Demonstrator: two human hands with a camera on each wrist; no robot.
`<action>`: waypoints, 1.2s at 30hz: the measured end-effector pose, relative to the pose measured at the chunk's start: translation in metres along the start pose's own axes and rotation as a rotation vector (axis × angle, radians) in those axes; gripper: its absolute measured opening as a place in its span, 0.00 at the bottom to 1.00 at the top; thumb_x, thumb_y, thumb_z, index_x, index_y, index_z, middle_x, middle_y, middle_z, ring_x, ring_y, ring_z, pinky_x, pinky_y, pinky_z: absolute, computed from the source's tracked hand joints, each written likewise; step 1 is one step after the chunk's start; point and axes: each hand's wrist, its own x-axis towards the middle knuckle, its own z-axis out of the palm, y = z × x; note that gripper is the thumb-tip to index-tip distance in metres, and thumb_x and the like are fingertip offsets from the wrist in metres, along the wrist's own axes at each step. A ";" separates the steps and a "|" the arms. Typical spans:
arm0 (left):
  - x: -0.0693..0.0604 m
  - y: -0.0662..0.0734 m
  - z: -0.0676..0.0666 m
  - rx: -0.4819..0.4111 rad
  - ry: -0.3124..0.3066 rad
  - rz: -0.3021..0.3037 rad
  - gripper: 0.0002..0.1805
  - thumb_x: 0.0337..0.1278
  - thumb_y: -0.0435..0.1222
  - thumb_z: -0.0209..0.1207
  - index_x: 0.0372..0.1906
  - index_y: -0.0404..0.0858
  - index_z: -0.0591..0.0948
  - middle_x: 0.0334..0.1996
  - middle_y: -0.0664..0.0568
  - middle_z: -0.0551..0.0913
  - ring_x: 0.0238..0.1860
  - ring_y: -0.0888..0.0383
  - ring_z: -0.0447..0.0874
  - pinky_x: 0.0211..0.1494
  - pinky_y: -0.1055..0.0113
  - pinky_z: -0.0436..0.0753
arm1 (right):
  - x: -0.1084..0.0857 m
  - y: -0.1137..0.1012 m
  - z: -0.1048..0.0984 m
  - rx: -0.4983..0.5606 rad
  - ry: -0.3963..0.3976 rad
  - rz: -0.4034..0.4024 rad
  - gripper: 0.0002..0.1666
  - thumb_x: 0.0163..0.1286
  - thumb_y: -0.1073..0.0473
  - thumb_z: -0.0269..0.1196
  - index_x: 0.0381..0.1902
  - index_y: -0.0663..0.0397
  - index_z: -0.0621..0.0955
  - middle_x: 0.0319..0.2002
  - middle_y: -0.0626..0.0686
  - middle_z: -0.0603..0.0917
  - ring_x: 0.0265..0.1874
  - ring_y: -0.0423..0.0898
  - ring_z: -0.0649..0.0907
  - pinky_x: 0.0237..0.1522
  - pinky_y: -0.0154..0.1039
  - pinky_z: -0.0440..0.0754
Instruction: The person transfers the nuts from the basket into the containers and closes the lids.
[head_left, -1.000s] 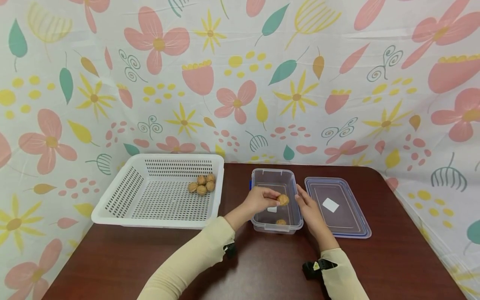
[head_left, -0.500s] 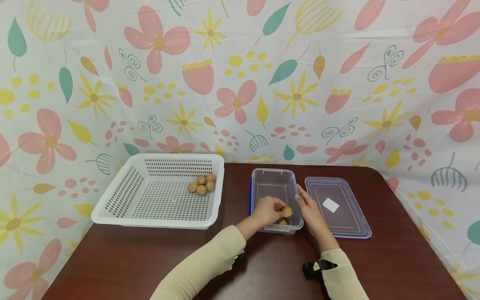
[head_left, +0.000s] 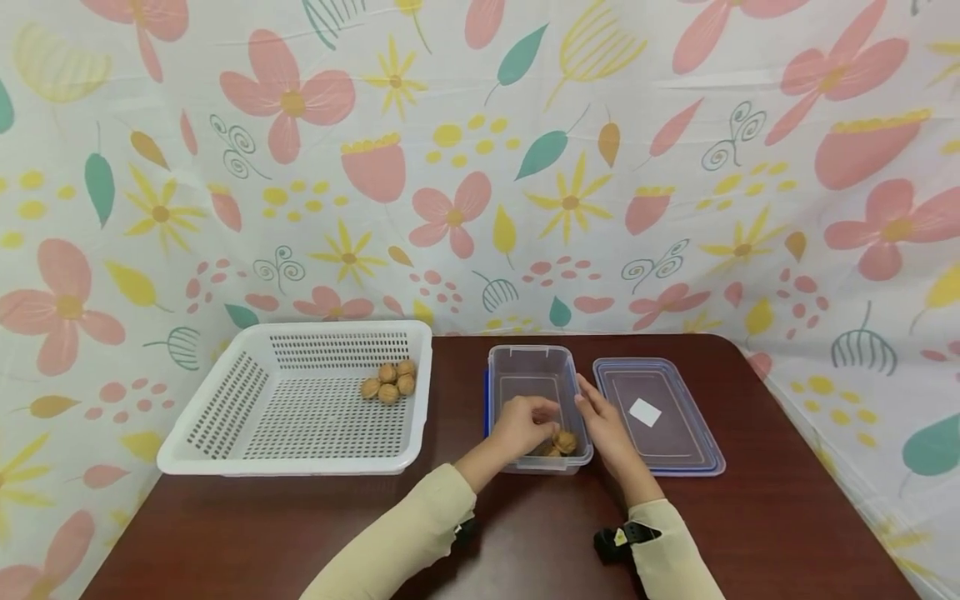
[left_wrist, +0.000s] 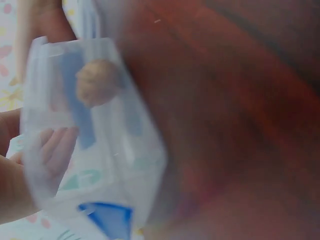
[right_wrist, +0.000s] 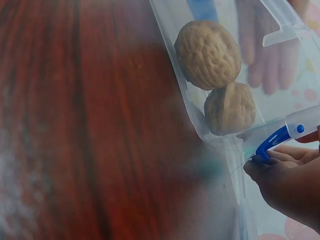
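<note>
My left hand is inside the clear plastic box, its fingers bent a little and apart from the walnuts below. Walnuts lie at the front end of the box, partly hidden by that hand. In the right wrist view, two walnuts touch each other, one larger in view and one closer to the corner. My right hand rests along the box's right wall with straight fingers, near a blue latch. The left wrist view is blurred and shows one walnut through the wall.
On the left of the dark wooden table stands a white perforated basket, with several walnuts in its right part. A clear lid with a white label lies right of the box. A flowered cloth hangs behind.
My left hand has lowered a walnut to the front end of the box and let go of it. The right hand stays at the wall. The head view has shifted slightly.
</note>
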 end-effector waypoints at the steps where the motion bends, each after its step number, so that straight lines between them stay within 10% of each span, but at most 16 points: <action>1: -0.001 0.001 -0.003 -0.020 0.002 0.008 0.16 0.58 0.30 0.63 0.51 0.31 0.82 0.45 0.45 0.86 0.45 0.55 0.85 0.43 0.71 0.83 | 0.000 0.000 0.001 -0.002 -0.001 0.002 0.31 0.80 0.56 0.43 0.76 0.55 0.53 0.75 0.59 0.52 0.73 0.59 0.52 0.71 0.58 0.50; 20: -0.014 0.050 -0.137 -0.181 0.117 0.023 0.17 0.60 0.33 0.63 0.53 0.33 0.81 0.49 0.44 0.84 0.51 0.51 0.83 0.52 0.65 0.81 | -0.003 -0.003 0.003 -0.019 0.018 -0.026 0.30 0.80 0.57 0.43 0.75 0.58 0.54 0.74 0.64 0.54 0.72 0.61 0.54 0.71 0.56 0.52; 28: -0.009 0.020 -0.201 -0.173 0.189 -0.097 0.18 0.64 0.36 0.60 0.57 0.35 0.79 0.55 0.43 0.81 0.57 0.50 0.78 0.61 0.59 0.76 | -0.002 -0.002 0.003 -0.024 0.007 -0.011 0.30 0.80 0.57 0.43 0.76 0.57 0.53 0.74 0.62 0.53 0.73 0.60 0.52 0.71 0.56 0.51; 36: -0.010 -0.029 -0.238 -0.174 0.162 -0.186 0.22 0.66 0.36 0.58 0.62 0.33 0.75 0.58 0.39 0.77 0.61 0.46 0.74 0.65 0.54 0.72 | -0.003 -0.003 0.001 -0.026 0.004 0.000 0.31 0.80 0.56 0.42 0.76 0.56 0.52 0.75 0.62 0.51 0.73 0.61 0.51 0.71 0.57 0.51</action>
